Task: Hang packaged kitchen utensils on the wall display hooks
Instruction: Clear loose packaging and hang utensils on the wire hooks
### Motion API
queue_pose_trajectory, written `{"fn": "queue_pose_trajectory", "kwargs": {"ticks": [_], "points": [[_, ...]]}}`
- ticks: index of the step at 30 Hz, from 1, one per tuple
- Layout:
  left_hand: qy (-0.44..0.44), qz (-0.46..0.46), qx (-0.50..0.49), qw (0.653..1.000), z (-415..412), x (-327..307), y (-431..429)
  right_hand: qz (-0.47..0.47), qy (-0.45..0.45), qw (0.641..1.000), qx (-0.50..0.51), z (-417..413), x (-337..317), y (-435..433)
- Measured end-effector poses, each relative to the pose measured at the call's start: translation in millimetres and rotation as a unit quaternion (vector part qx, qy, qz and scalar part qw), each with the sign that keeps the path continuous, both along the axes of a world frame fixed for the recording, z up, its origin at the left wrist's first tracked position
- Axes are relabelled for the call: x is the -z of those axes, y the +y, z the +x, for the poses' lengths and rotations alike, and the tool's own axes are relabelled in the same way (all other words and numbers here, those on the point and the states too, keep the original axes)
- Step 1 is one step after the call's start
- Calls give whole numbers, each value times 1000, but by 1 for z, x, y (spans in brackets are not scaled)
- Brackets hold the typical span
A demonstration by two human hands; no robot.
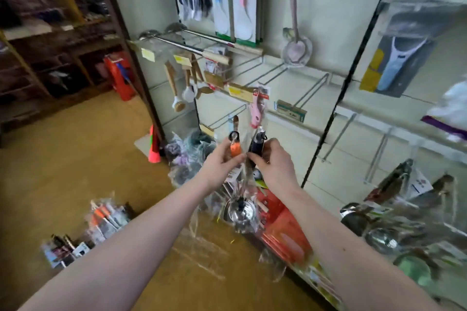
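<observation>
While several hooks [314, 88] mid-frame stand bare: left hand [222, 161] grips orange-handled utensil [234, 149], right hand [274, 161] grips black-handled utensil [256, 145]; neither hung. More packs [106, 217] wait lower left.

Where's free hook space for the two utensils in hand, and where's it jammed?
Free: bare hooks between the pink-handled pack and black pole; lower hooks right of the pole. Crowded: spoon packs and wooden brushes upper left.
</observation>
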State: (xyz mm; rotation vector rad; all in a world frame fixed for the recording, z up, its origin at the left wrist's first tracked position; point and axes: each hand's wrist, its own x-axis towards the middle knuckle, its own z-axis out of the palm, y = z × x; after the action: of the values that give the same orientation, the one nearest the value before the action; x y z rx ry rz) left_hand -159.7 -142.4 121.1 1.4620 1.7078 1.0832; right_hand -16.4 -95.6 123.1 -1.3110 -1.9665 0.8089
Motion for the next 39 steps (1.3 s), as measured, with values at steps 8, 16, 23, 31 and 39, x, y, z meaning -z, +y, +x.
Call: {"fn": "queue_pose_trajectory", "kwargs": {"ticks": [8,16,23,31,39], "points": [[-24,9,-185,982,-43,-4,-35,-17,87,984,-157,-76,-14,7],[-47,2,-306,951,-69,1,-85,-54,100,957,-266,-126,-11,-22],[-72,6,-331,941,-108,-3,-121,-151,168,924,-307,-172,-1,-48],[-107,14,-310,945,-190,-17,-171,-229,35,886,-401,-230,41,-100],[-126,21,-315,941,-276,-19,-228,-231,35,862,-450,-321,30,-165]]}}
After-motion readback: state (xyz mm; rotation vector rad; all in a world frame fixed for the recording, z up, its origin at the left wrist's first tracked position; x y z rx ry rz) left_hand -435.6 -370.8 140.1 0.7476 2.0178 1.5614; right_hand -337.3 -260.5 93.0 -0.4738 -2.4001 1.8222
